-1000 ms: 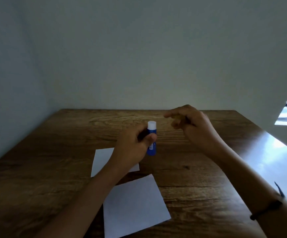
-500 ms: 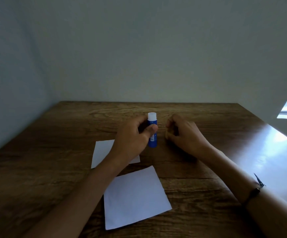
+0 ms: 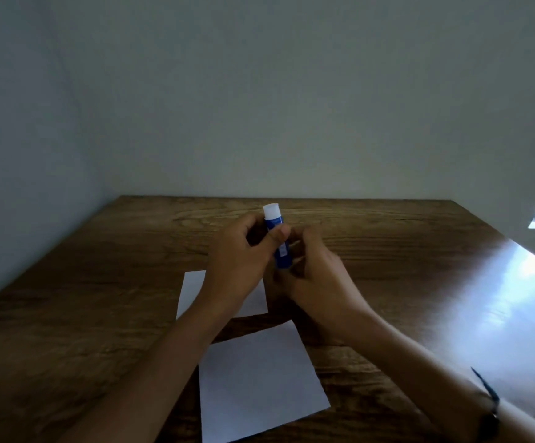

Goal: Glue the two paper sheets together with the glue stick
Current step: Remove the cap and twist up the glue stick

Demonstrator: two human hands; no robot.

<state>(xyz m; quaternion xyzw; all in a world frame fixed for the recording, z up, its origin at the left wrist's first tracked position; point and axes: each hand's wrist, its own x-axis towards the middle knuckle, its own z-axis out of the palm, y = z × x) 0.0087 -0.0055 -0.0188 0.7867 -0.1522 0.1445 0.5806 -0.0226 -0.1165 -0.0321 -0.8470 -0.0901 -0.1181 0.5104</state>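
A blue glue stick (image 3: 279,247) with a white top stands nearly upright above the table, gripped by my left hand (image 3: 240,260) around its middle. My right hand (image 3: 314,276) has its fingers curled at the stick's lower end, touching it. Two white paper sheets lie on the wooden table (image 3: 100,314): the far sheet (image 3: 192,289) is partly hidden under my left wrist, and the near sheet (image 3: 256,382) lies in front of it, apart from it.
Grey walls close the table in at the back and on the left. A bright reflection covers the table's right side (image 3: 499,302). A dark band sits on my right wrist (image 3: 488,420).
My right hand has come back from the table's middle right to the bottom of the glue stick. My left hand has tilted the stick slightly and raised it.
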